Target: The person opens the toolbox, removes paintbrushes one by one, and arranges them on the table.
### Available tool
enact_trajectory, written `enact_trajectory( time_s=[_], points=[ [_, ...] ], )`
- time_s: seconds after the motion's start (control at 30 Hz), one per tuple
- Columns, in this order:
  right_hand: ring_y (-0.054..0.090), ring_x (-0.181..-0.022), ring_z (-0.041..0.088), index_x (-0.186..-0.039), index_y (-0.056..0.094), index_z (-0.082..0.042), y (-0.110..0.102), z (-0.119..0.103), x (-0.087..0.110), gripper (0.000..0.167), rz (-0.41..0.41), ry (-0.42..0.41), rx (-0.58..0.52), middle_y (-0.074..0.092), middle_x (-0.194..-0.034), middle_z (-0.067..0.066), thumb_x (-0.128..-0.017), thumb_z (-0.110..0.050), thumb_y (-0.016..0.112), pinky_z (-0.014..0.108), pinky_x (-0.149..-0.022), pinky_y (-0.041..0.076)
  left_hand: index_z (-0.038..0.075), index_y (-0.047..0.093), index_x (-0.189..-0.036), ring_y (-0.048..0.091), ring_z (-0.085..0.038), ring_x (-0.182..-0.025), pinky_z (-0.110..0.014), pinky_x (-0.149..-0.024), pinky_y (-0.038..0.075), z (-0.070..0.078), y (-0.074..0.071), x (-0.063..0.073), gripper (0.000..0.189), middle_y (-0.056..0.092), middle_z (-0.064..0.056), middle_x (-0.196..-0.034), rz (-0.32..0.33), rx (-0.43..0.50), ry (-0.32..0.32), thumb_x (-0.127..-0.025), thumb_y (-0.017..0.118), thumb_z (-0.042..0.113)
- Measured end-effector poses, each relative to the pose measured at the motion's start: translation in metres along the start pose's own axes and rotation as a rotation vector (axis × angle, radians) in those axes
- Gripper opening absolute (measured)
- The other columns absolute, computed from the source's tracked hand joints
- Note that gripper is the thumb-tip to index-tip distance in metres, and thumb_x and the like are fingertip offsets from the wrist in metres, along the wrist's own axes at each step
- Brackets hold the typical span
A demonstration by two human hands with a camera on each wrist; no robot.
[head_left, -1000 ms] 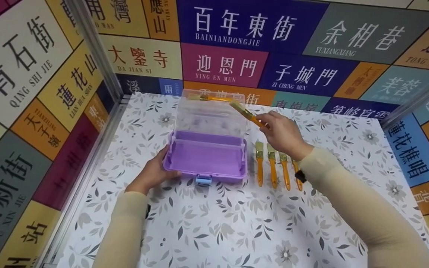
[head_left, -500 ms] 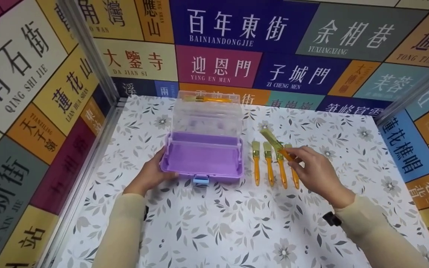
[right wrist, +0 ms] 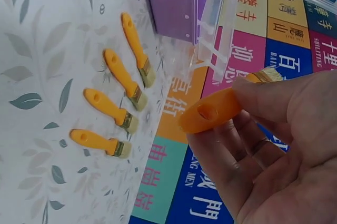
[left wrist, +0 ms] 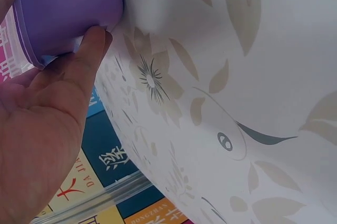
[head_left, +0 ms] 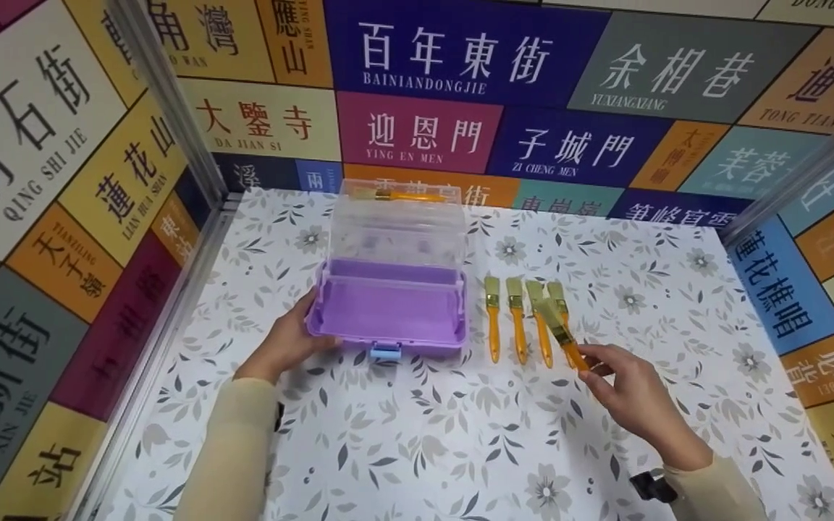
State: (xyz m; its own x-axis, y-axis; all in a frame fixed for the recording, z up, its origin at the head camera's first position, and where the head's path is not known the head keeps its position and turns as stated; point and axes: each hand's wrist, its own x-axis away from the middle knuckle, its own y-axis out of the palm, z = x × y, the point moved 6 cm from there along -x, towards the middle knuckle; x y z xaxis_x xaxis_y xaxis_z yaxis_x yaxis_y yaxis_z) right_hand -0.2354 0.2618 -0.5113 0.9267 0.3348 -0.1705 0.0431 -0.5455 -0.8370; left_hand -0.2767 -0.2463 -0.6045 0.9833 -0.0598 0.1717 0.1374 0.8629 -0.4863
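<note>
A purple toolbox (head_left: 388,307) stands on the table with its clear lid (head_left: 397,235) raised. My left hand (head_left: 283,344) holds the box's left side, with the thumb near its front corner in the head view. My right hand (head_left: 638,405) pinches the orange handle of a paintbrush (head_left: 556,322), its bristles pointing away from me. That brush is held above a row of several paintbrushes (head_left: 516,322) and partly covers the rightmost one. Another paintbrush (head_left: 417,196) lies in the top compartment of the lid. The box's floor looks bare.
The tabletop (head_left: 417,449) has a leaf-and-flower print. Panels (head_left: 424,134) with street names stand behind it and at both sides. A blue latch (head_left: 386,352) sticks out at the box's front.
My right hand, with the paintbrush, has moved from beside the raised lid down and toward me, to the right end of the brush row. The left hand stays on the toolbox.
</note>
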Motion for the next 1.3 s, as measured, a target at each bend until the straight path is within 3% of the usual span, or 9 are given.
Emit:
enact_trajectory(
  time_s=[0.27,0.43,0.6,0.9,1.1,1.3],
  points=[
    [0.068,-0.089,0.029,-0.13,0.063,-0.001,-0.003,0.021,0.007,0.038,-0.027,0.137,-0.017,0.068,-0.105,0.01,-0.092,-0.005,0.07,0.033,-0.061,0.054,0.018,0.017,-0.161,0.033,-0.038,-0.141,-0.055,-0.115,0.024,-0.004,-0.002,0.0,0.111,0.038,-0.019,-0.154,0.0,0.012,-0.014,-0.076,0.087,0.025],
    [0.069,-0.086,0.027,-0.132,0.059,0.001,-0.004,0.038,0.004,0.04,-0.067,0.212,-0.043,0.067,-0.106,0.013,-0.095,-0.009,0.068,0.029,-0.054,0.052,0.018,0.016,-0.161,0.033,-0.038,-0.141,-0.055,-0.115,0.024,-0.002,-0.001,0.001,0.111,0.037,-0.019,-0.155,0.001,0.007,-0.024,-0.076,0.087,0.024],
    [0.068,-0.087,0.026,-0.135,0.056,0.003,-0.004,0.052,-0.001,0.041,-0.095,0.275,-0.055,0.065,-0.109,0.015,-0.096,-0.009,0.066,0.029,-0.057,0.055,0.015,0.015,-0.161,0.031,-0.038,-0.142,-0.054,-0.116,0.024,0.0,0.001,0.0,0.115,0.034,-0.021,-0.156,-0.009,0.017,-0.025,-0.075,0.089,0.028],
    [0.068,-0.093,0.032,-0.133,0.056,0.005,-0.004,0.072,-0.012,0.04,-0.099,0.285,-0.045,0.064,-0.109,0.018,-0.095,-0.003,0.061,0.033,-0.063,0.056,0.013,0.014,-0.161,0.03,-0.038,-0.143,-0.053,-0.117,0.023,0.002,0.004,-0.002,0.113,0.033,-0.021,-0.156,-0.009,0.02,-0.014,-0.075,0.088,0.024],
    [0.066,-0.091,0.034,-0.135,0.054,0.007,0.008,0.086,-0.025,0.042,-0.157,0.328,-0.071,0.063,-0.11,0.022,-0.094,-0.004,0.059,0.035,-0.062,0.055,0.014,0.014,-0.161,0.03,-0.039,-0.142,-0.055,-0.116,0.023,-0.003,0.003,0.003,0.114,0.033,-0.021,-0.156,-0.016,0.011,-0.036,-0.075,0.088,0.023],
    [0.062,-0.087,0.032,-0.137,0.051,0.01,0.017,0.104,-0.044,0.046,-0.212,0.401,-0.052,0.061,-0.114,0.026,-0.093,-0.003,0.056,0.036,-0.061,0.055,0.013,0.015,-0.161,0.032,-0.038,-0.142,-0.054,-0.116,0.024,0.001,0.002,0.001,0.113,0.035,-0.021,-0.155,-0.004,0.018,-0.004,-0.075,0.088,0.024]
  ],
)
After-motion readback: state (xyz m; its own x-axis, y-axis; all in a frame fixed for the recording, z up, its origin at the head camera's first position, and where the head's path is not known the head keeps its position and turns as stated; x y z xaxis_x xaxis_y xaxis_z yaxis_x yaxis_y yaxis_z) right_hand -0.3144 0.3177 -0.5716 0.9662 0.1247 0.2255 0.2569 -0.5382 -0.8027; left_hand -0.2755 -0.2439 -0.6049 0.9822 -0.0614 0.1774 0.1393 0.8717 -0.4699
